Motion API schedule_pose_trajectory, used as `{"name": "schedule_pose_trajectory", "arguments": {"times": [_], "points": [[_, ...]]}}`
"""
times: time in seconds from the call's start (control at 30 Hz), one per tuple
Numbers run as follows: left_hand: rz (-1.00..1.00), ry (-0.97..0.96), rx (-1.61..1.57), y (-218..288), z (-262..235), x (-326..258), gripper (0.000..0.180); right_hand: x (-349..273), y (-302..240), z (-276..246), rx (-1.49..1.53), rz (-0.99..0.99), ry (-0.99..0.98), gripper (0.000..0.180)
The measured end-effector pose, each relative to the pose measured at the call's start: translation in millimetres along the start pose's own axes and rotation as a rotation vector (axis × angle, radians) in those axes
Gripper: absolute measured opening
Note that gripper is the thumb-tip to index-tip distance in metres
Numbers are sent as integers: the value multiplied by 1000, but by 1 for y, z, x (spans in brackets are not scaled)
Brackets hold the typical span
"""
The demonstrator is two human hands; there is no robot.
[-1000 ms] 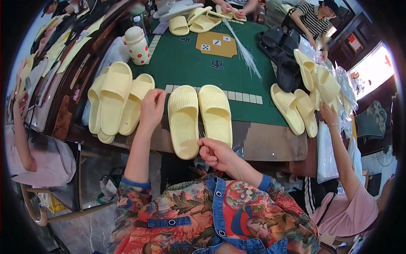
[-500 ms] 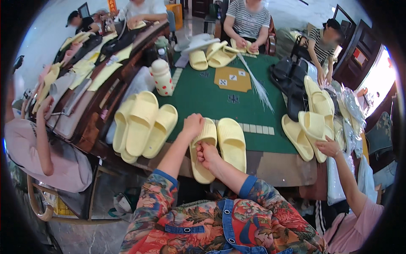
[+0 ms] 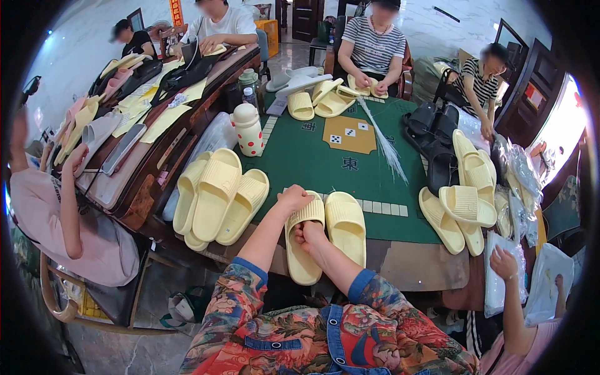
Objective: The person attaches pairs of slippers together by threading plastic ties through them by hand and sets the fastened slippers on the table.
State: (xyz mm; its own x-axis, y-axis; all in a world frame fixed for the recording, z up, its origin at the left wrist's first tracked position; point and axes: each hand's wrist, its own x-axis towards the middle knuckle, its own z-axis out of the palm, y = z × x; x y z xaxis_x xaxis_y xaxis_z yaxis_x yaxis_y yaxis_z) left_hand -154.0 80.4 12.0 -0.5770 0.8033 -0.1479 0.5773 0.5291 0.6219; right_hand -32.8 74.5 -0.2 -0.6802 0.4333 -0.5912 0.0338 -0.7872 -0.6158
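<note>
A pale yellow slipper [image 3: 302, 265] stands in front of me at the table's near edge, its toe pointing away. My left hand [image 3: 295, 198] is closed on the outer left side of its ribbed strap, the fingertips partly hidden. My right hand [image 3: 309, 233] reaches into the foot opening just below the strap, fingers pinched together; what they hold, if anything, is too small to make out. The matching slipper [image 3: 347, 231] lies close on the right, touched by neither hand.
Yellow slippers [image 3: 217, 194] are stacked at left, more [image 3: 467, 204] at right beside black slippers [image 3: 437, 134]. White strands [image 3: 382, 140] lie across the green table mat [image 3: 294, 164]. A dotted bottle [image 3: 247, 129] stands at left. Several people work around; a co-worker's hand [image 3: 504, 262] is at right.
The view has tilted slightly, shifting the scene downward. My hands stay at the same slipper, the right one a little deeper under the strap. The co-worker's hand at right has left the yellow slippers.
</note>
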Motion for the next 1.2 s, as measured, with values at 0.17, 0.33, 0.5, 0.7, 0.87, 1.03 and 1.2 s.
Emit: {"name": "schedule_pose_trajectory", "arguments": {"times": [0.17,0.33,0.5,0.7,0.87,1.03,1.2], "points": [[-40,14,-95,4,8,2,30,-6,0,-8,-18,-37,-76,15],[126,236,-958,-4,2,7,20,-70,9,-16,-178,-123,-41,23],[88,162,-910,43,-5,5,23,-96,-15,-80,-83,-351,-36,37],[343,202,-96,67,41,20,22,-79,-45,-111,108,-119,103,33],[495,157,64,80,60,11,16,-75,-41,-111,97,-146,29,23],[473,5,-32,78,57,-1,22,-93,-26,-104,-18,-272,-30,11],[510,0,-211,63,66,14,19,-99,-1,-105,47,-211,84,13]]}}
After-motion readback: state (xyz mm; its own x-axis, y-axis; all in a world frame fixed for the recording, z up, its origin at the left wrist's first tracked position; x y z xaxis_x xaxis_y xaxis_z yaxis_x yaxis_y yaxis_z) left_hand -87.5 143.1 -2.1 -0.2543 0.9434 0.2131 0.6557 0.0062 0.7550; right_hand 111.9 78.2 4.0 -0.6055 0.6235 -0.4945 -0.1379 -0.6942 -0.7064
